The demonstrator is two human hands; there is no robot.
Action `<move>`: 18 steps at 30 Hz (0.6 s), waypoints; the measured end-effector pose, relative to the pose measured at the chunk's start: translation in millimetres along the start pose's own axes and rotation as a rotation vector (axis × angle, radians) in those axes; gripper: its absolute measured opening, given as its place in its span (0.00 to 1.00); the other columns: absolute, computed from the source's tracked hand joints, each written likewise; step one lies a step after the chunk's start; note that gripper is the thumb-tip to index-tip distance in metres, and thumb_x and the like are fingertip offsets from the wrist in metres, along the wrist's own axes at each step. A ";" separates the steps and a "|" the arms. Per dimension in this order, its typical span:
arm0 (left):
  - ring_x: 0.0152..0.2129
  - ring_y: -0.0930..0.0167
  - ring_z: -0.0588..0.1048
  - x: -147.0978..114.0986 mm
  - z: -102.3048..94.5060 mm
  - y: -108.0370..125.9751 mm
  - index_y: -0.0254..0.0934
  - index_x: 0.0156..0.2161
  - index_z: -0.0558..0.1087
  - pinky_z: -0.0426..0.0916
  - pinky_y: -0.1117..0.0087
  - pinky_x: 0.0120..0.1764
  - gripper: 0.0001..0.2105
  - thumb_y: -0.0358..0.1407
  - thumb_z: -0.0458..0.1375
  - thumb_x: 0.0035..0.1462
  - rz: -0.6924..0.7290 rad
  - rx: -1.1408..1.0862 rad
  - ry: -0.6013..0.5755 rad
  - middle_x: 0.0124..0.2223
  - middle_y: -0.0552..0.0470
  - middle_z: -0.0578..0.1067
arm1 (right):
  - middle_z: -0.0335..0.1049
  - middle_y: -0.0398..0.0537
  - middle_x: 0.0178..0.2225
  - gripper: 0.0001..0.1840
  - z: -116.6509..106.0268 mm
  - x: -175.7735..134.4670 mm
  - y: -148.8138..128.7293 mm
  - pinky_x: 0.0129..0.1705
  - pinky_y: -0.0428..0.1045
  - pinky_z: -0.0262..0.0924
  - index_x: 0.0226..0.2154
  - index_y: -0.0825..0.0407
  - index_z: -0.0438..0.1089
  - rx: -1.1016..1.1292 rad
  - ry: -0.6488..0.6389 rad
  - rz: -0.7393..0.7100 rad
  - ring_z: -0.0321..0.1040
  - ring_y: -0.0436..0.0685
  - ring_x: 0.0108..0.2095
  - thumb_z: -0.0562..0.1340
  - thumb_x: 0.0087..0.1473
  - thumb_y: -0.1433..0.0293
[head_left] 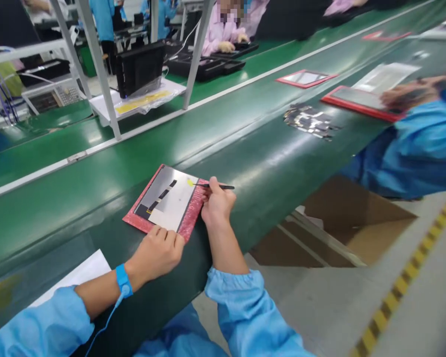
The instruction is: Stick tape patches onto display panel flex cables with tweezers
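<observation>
On the green bench lies a flat display panel (174, 201) with a silvery back and a black flex cable (162, 197) across it. Under it is a red bubble-wrap sheet (192, 216). My left hand (162, 249), with a blue wrist strap (124, 281) on its wrist, has its fingers curled over the near edge of the bubble wrap. Black tweezers (226, 187) are pinched in my right hand (218, 202) at the panel's right side. Their tip meets a small yellow piece (190, 183) on the panel; whether they grip it I cannot tell.
Loose flex cables (308, 120) lie in a pile further along the bench (245, 158). A co-worker's hands (412, 94) are over another red-edged panel (360, 101) at right. A white sheet (78, 275) lies by my left forearm. Below the bench is a cardboard box (357, 218).
</observation>
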State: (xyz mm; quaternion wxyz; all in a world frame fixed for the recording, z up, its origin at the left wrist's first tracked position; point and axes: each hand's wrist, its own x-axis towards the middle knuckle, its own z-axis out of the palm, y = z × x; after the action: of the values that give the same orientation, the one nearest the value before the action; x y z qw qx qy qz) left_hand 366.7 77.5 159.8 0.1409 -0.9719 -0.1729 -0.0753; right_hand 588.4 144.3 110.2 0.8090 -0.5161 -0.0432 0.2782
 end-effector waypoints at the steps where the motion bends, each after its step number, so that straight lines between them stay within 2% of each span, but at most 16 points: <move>1: 0.29 0.63 0.73 -7.8 -4.4 12.8 0.36 0.38 0.68 0.64 0.61 0.34 0.08 0.28 0.50 0.71 -0.005 -0.016 0.010 0.33 0.48 0.72 | 0.70 0.40 0.21 0.23 -3.4 -5.8 1.8 0.17 0.41 0.53 0.28 0.51 0.65 -0.015 -0.024 0.012 0.63 0.48 0.18 0.76 0.51 0.56; 6: 0.29 0.64 0.72 -36.3 -18.2 70.7 0.34 0.39 0.70 0.64 0.62 0.33 0.05 0.29 0.53 0.69 -0.072 -0.100 0.039 0.33 0.48 0.72 | 0.72 0.40 0.24 0.23 -22.0 -28.5 7.8 0.17 0.41 0.54 0.30 0.50 0.64 -0.086 -0.127 0.011 0.65 0.47 0.18 0.76 0.52 0.56; 12: 0.33 0.63 0.76 -37.4 -18.5 122.7 0.29 0.43 0.74 0.70 0.62 0.38 0.07 0.28 0.54 0.69 -0.203 -0.200 0.094 0.36 0.45 0.76 | 0.69 0.37 0.22 0.26 -22.4 -36.4 13.2 0.16 0.40 0.53 0.28 0.49 0.61 -0.134 -0.357 -0.017 0.65 0.45 0.17 0.77 0.54 0.55; 15: 0.37 0.63 0.78 -40.9 -21.6 133.0 0.29 0.42 0.75 0.73 0.63 0.41 0.07 0.28 0.54 0.69 -0.222 -0.316 0.150 0.40 0.43 0.79 | 0.71 0.39 0.24 0.24 -17.8 -44.0 11.6 0.16 0.40 0.54 0.28 0.49 0.62 -0.185 -0.456 0.004 0.65 0.45 0.17 0.76 0.56 0.57; 18: 0.43 0.63 0.80 -59.8 -26.9 122.0 0.29 0.44 0.76 0.76 0.63 0.48 0.08 0.25 0.54 0.69 -0.300 -0.434 0.257 0.45 0.42 0.82 | 0.71 0.39 0.24 0.22 -22.0 -56.2 -1.0 0.16 0.41 0.55 0.29 0.49 0.64 -0.249 -0.513 -0.018 0.67 0.46 0.18 0.76 0.57 0.58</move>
State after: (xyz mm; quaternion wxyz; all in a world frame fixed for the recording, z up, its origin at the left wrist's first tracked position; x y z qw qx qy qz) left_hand 352.2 -59.3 143.4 -0.0621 -0.9255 -0.2753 -0.2528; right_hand 549.4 98.3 113.1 0.7046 -0.5236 -0.2851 0.3850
